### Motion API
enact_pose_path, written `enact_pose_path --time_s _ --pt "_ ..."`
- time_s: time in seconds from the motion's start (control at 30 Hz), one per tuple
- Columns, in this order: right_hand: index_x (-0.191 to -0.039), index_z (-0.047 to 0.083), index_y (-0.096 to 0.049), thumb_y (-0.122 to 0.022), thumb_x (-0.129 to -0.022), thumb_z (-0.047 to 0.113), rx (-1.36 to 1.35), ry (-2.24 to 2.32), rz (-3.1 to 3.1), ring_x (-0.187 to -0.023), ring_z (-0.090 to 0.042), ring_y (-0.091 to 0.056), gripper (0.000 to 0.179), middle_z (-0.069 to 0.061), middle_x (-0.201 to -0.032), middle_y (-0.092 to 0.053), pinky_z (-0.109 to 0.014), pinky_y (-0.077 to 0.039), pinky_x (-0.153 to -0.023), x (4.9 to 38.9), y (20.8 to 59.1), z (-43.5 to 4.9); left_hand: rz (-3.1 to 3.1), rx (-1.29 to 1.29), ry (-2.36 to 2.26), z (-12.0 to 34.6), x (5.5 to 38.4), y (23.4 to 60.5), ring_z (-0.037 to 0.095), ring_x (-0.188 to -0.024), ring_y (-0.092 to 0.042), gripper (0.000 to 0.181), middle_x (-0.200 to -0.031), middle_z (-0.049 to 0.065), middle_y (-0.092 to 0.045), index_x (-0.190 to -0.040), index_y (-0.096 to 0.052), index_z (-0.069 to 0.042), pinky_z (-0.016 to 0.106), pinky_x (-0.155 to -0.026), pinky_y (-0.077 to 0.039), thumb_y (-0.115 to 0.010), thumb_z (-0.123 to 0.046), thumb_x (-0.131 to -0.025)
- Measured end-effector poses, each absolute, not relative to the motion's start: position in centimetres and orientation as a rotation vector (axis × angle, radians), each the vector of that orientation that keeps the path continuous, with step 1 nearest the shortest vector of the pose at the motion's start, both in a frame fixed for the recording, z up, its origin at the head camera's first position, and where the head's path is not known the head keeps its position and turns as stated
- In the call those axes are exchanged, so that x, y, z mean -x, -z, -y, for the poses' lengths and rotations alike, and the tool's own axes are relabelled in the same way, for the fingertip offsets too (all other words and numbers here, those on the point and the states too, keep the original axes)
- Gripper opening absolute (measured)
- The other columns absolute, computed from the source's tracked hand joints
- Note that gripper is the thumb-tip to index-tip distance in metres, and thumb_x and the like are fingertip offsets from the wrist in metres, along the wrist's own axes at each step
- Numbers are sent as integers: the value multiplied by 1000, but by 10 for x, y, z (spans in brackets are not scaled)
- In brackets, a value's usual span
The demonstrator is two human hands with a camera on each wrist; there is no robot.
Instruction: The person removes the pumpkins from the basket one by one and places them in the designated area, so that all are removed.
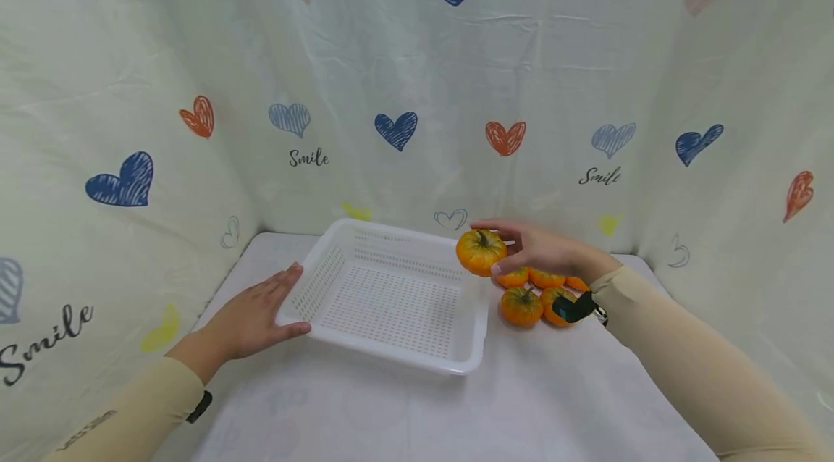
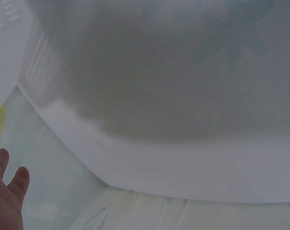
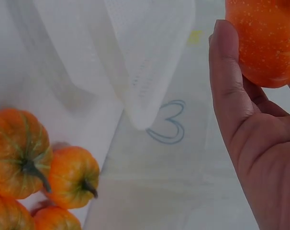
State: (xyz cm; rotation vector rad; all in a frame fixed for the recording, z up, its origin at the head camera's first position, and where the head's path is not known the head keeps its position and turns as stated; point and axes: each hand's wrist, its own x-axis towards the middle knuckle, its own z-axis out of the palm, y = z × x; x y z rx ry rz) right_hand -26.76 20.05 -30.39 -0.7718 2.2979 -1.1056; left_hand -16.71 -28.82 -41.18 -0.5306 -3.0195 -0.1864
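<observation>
In the head view my right hand (image 1: pixel 537 248) holds a small orange pumpkin (image 1: pixel 481 253) with a green stem above the right rim of a white plastic basket (image 1: pixel 391 355). The right wrist view shows the thumb and fingers around the smooth orange underside of that pumpkin (image 3: pixel 267 43). My left hand (image 1: pixel 250 317) is at the basket's left corner, its fingers extended and thumb spread along the front rim. Whether it presses on the rim is hard to tell. Only a few fingertips of the left hand (image 2: pixel 8 191) appear in the left wrist view. Nothing lies inside the basket.
Several more small pumpkins (image 1: pixel 521 307) sit close together on the white tabletop (image 1: pixel 365 411), right of the basket; the right forearm partly covers them. A pale curtain (image 1: pixel 456 71) printed with hearts surrounds the table on the back and sides.
</observation>
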Motion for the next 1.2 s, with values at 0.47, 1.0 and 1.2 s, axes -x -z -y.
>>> enact_pose_path --time_s 0.47,1.0,1.2 --pt "-154 27 -38 -77 -87 28 673 1205 -2405 -140 -44 -30 78 -9 -157 -33 -64 -37 -104 245 335 -270 3027 512 187 287 166 412 39 -145 -27 108 -163 15 -22 -158 -20 -1 58 -112 -29 -53 -75 -86" --pt "-157 23 -31 -73 -91 28 469 1241 -2468 -134 -49 -35 78 -24 -157 -26 -57 -51 -92 220 370 -336 3008 520 169 288 168 416 39 -144 -29 107 -162 17 -23 -157 -21 1 57 -112 -29 -56 -72 -87" --pt "-159 13 -22 -71 -93 23 353 1347 -2447 -125 -46 -49 83 -30 -156 -21 -46 -56 -88 219 383 -358 3001 522 170 289 170 419 39 -144 -29 107 -162 16 -23 -157 -21 1 58 -112 -29 -58 -71 -87"
